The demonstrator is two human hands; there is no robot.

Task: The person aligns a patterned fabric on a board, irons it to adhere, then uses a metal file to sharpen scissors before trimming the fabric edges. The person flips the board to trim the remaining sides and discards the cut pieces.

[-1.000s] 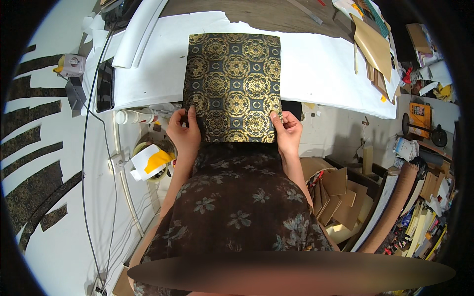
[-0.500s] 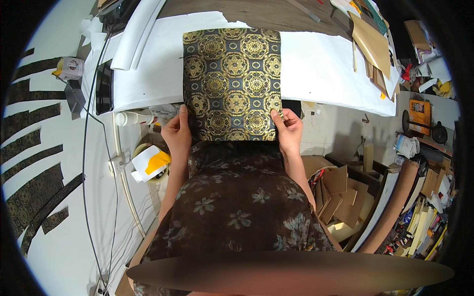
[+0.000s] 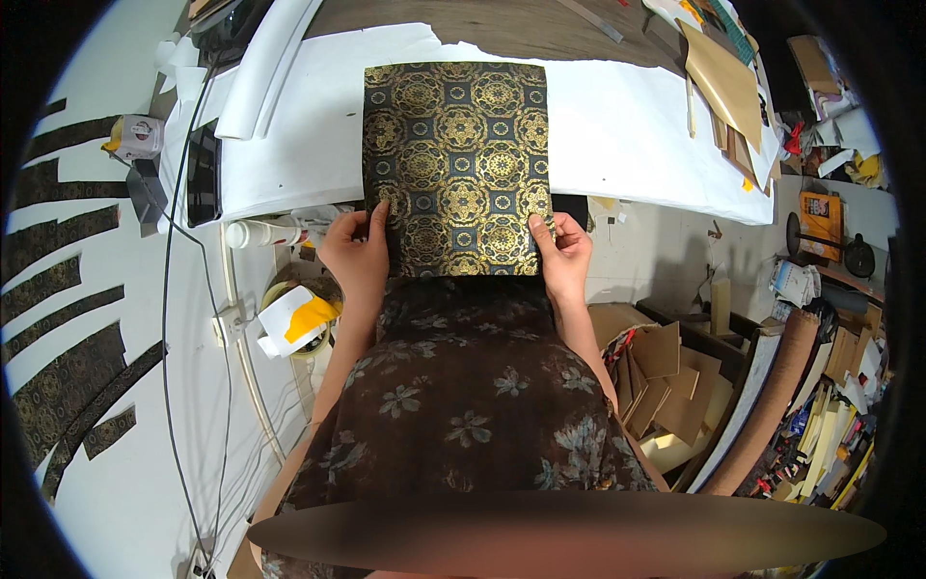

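A rectangular sheet covered in gold-and-black patterned brocade (image 3: 458,164) is held up in front of me, its lower edge near my body and its upper part over the white-covered table. My left hand (image 3: 359,246) grips its lower left edge, thumb on the patterned face and fingers behind. On the lower right edge, my right hand (image 3: 564,253) pinches it the same way. The sheet's back is hidden, so I cannot tell whether the cloth is mounted on a board.
White paper (image 3: 656,135) covers the table's near part. White rolls (image 3: 265,77) lie at its left, brown paper (image 3: 723,87) at its right. Brocade strips (image 3: 72,386) hang on the left wall behind a black cable (image 3: 166,289). Cardboard pieces (image 3: 661,376) stand at lower right.
My left hand has shifted slightly right, its thumb now further onto the patterned face. The sheet's left edge has turned a little and its surface looks darker. My right hand stays put.
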